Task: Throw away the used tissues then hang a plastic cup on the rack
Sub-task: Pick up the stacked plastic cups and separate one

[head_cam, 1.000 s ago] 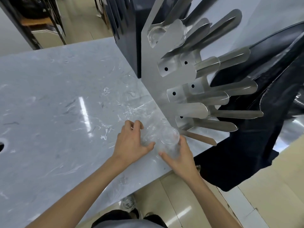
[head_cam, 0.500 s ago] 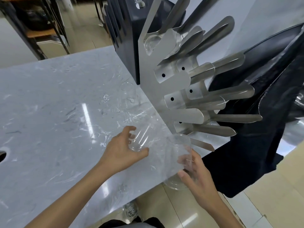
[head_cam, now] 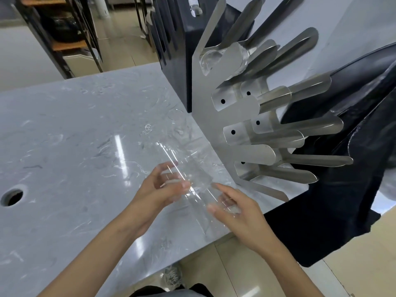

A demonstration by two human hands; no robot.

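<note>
A clear plastic cup (head_cam: 224, 205), hard to make out, sits in my right hand (head_cam: 240, 215) over the table's near edge. Close to its left, my left hand (head_cam: 162, 191) grips the end of a clear stack of cups (head_cam: 192, 185) that lies on the grey marble table (head_cam: 75, 146). The metal rack (head_cam: 203, 125) stands upright just beyond my hands, its flat pegs (head_cam: 295, 175) pointing right. Another clear cup (head_cam: 216, 60) hangs on an upper peg. No tissues are in view.
A black bin bag (head_cam: 321, 211) hangs past the table's right edge, behind the pegs. A dark box (head_cam: 182, 61) stands behind the rack. A round hole (head_cam: 11, 197) is cut in the table at the left. Shelving (head_cam: 64, 35) stands at the back left.
My right hand pulled one cup off the stack, dropped below the table edge with it, and has now come back up close to my left hand. The view has tilted upward.
</note>
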